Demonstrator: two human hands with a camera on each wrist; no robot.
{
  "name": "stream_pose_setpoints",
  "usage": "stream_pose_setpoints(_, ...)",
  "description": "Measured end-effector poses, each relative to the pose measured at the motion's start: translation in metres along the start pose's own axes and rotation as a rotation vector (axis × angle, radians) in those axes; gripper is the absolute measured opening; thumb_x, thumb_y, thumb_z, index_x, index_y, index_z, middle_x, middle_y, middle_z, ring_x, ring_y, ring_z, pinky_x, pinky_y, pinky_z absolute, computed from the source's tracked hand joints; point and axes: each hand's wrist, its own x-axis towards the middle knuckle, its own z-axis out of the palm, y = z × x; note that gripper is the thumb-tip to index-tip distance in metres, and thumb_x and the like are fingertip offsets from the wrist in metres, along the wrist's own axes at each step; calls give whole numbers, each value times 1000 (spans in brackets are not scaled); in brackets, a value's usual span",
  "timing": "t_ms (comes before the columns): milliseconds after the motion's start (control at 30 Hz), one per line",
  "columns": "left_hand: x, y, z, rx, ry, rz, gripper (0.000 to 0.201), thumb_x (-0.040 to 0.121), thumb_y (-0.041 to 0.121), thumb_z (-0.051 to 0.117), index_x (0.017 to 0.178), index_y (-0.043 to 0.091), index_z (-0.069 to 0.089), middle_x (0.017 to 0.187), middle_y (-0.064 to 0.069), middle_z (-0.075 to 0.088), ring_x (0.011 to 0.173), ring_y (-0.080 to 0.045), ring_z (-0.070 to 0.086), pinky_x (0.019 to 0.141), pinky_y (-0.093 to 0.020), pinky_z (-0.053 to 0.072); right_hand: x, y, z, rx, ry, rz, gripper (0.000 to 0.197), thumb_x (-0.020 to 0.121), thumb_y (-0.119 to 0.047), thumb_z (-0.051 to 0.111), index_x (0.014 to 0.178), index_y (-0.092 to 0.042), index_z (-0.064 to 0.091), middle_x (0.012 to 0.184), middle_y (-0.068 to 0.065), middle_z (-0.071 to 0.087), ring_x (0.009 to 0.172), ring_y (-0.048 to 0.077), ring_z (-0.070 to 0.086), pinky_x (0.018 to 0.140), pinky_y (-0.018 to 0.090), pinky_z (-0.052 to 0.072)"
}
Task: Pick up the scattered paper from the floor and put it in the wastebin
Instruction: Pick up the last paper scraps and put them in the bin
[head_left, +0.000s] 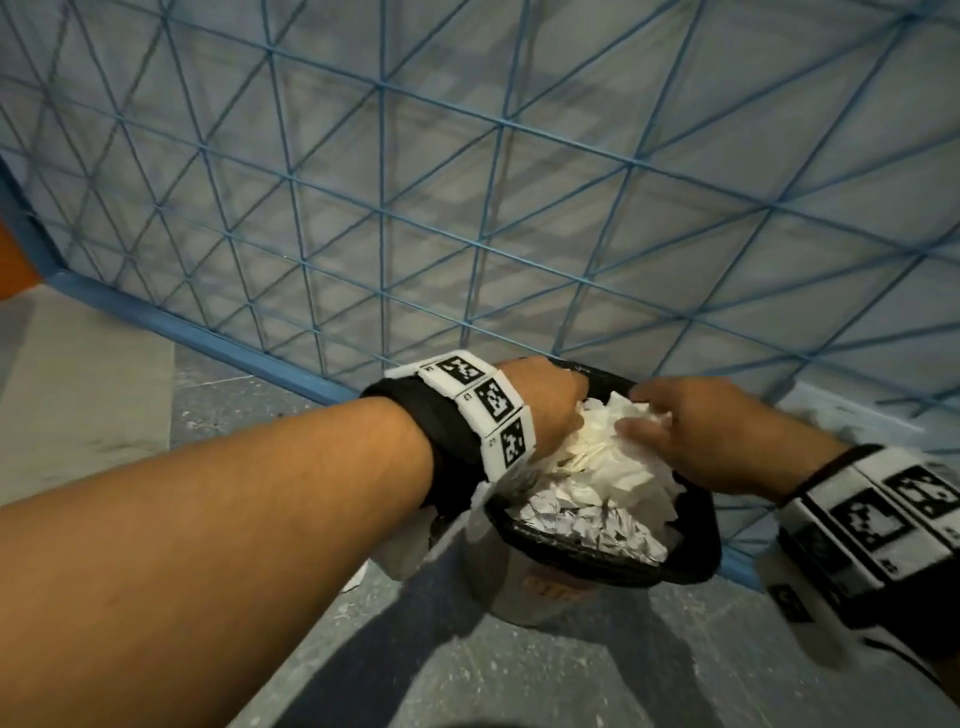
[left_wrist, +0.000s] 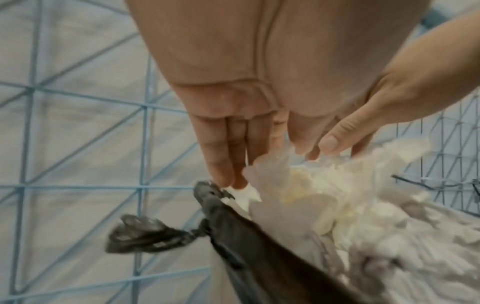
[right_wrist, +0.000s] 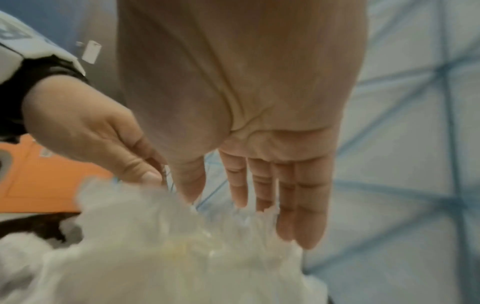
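The wastebin (head_left: 519, 592) is pale, with a black liner bag over its rim (head_left: 698, 545). It stands on the floor against a blue wire panel. Crumpled white paper (head_left: 597, 462) is heaped above the rim. My left hand (head_left: 550, 410) and right hand (head_left: 691, 431) are both on top of the heap, close together. In the left wrist view my left hand (left_wrist: 233, 139) has straight fingers whose tips touch the paper (left_wrist: 324, 195) beside the liner (left_wrist: 259, 257). In the right wrist view my right hand (right_wrist: 272, 185) also has straight fingers pressing into the paper (right_wrist: 182, 257).
A blue wire grid panel (head_left: 467, 208) with a blue frame (head_left: 182, 327) stands right behind the bin. Grey speckled floor (head_left: 493, 675) lies in front. A small white scrap (head_left: 355, 581) lies on the floor left of the bin. Something orange (head_left: 10, 260) shows at the far left.
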Motion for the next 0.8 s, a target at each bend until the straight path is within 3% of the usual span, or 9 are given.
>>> stream_pose_setpoints(133,-38,-41,-28,-128,148,-1,39,97,42,41,131,26,49,127,-4,61,116,-24,56,91,-29,43,-6,-34,-33,-132,193,-2,47,86,-48,54,123,-20,56,127,14,58,115,33,55,94,41,47)
stream_pose_setpoints(233,-74,-94,-37,-221,237,-143,40,94,47,45,127,26,55,124,1,63,112,-19,59,95,-30,45,-10,-81,-39,-136,304,-123,45,86,-46,52,121,-19,56,131,14,49,114,37,52,93,46,48)
stream_pose_setpoints(333,-113,-153,-15,-209,167,-332,37,88,48,54,116,25,61,114,1,66,104,-20,61,93,-31,48,-14,-144,-22,-72,333,-301,39,89,-40,53,123,-19,56,136,11,42,121,34,45,97,41,42)
stream_pose_setpoints(400,-138,-186,12,-170,66,-446,37,86,47,58,116,25,61,116,-1,65,104,-21,61,90,-29,45,-9,-183,8,-37,264,-446,35,90,-36,53,120,-18,57,129,9,46,116,32,48,96,39,43)
stream_pose_setpoints(467,-160,-211,43,-149,-34,-531,41,85,46,60,119,24,59,122,-4,61,108,-23,59,90,-28,43,4,-209,50,-19,83,-481,34,90,-36,53,120,-20,56,126,7,46,114,30,48,94,40,45)
stream_pose_setpoints(533,-176,-226,76,-142,-124,-579,48,84,47,60,126,24,53,128,-7,54,115,-26,55,93,-27,41,25,-221,96,-39,-145,-431,37,88,-35,55,123,-22,53,127,8,45,117,32,48,96,42,46)
stream_pose_setpoints(600,-183,-233,109,-148,-184,-598,56,82,49,61,131,25,47,130,-10,47,116,-30,54,96,-30,42,48,-223,136,-47,-277,-343,47,84,-40,58,128,-26,48,128,10,42,118,35,48,97,44,45)
stream_pose_setpoints(800,-174,-221,184,-136,-258,-538,57,74,46,64,126,29,47,128,-8,40,113,-33,50,93,-43,49,87,-225,214,54,-386,-77,75,75,-53,67,139,-32,32,138,9,31,123,38,45,102,46,43)
